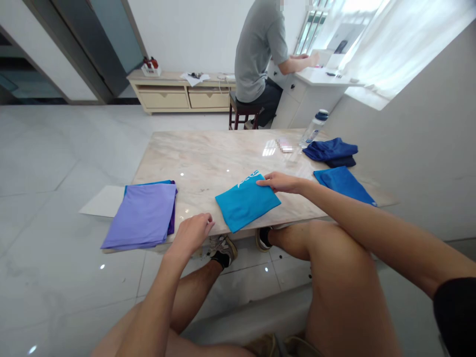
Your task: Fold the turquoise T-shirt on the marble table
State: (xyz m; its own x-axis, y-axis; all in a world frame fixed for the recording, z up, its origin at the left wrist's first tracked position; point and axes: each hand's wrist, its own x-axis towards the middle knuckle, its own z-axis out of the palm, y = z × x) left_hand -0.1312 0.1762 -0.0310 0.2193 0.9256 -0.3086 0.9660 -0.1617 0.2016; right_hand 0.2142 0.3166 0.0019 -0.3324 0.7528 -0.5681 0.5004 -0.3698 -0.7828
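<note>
A folded turquoise-blue cloth (247, 203) with white lettering along its far edge lies slantwise on the marble-topped table (201, 153). My right hand (277, 182) grips it at the far right corner, thumb on top and the other fingers mostly hidden. To the left of the cloth, by the table's near edge, my left hand (194, 230) is closed with its fingers curled; no object shows in it. Farther left is a stack of folded cloths, a lilac one (143, 215) on top, with blue and dark purple edges showing beneath.
On the table's right side lie a flat blue cloth (344, 184) and a crumpled dark blue cloth (330, 151). A clear water bottle (314, 130) stands behind them. Across the room a person (258, 54) sits on a stool at a white desk (320, 77). A low cabinet (163, 96) lines the wall.
</note>
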